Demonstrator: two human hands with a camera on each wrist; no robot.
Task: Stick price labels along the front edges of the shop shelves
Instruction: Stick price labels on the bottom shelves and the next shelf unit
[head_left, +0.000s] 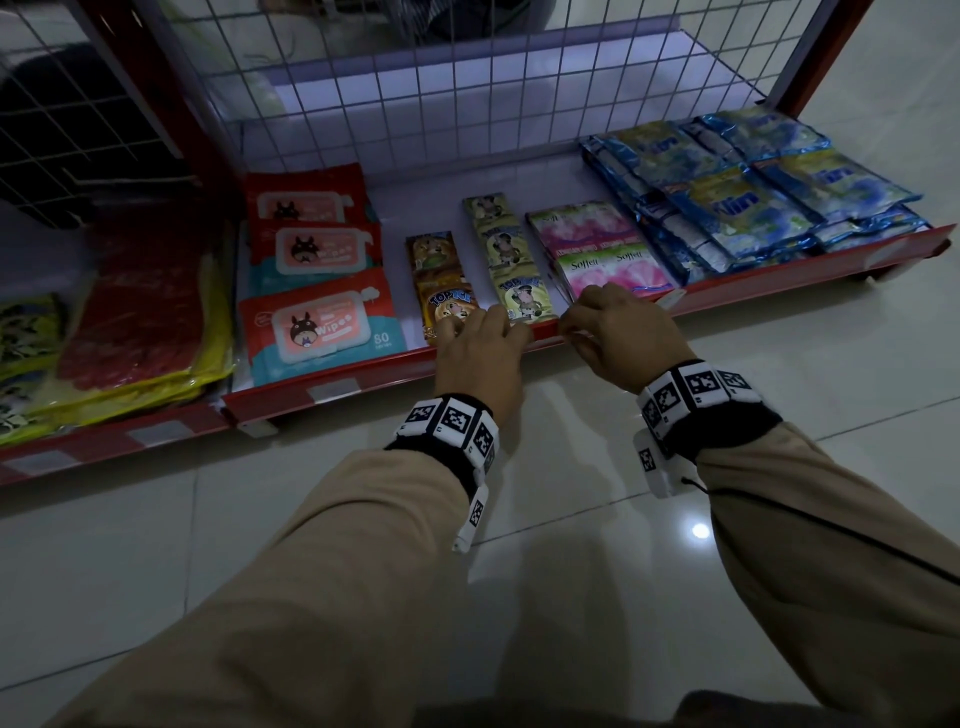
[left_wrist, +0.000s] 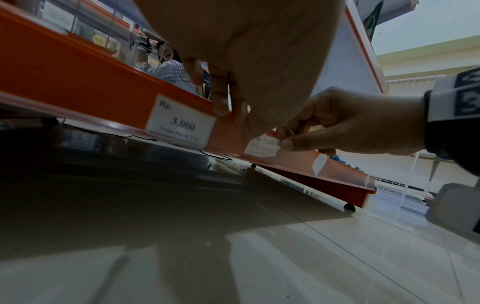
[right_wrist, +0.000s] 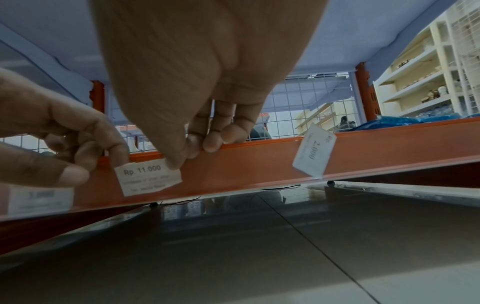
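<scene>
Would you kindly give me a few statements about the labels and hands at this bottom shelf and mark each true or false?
1. The right hand pinches the label reading Rp. 11.000 at the red shelf edge. True.
2. The 3.000 label sits to the right of the 11.000 label. False: it sits to its left.
3. The 2.000 label lies level in the strip. False: it is tilted, sticking up above the edge.
4. The left hand rests its fingers on the shelf edge. True.
5. The wipes packs lie at the shelf's right end. False: they lie on the left; blue sachets are right.
</scene>
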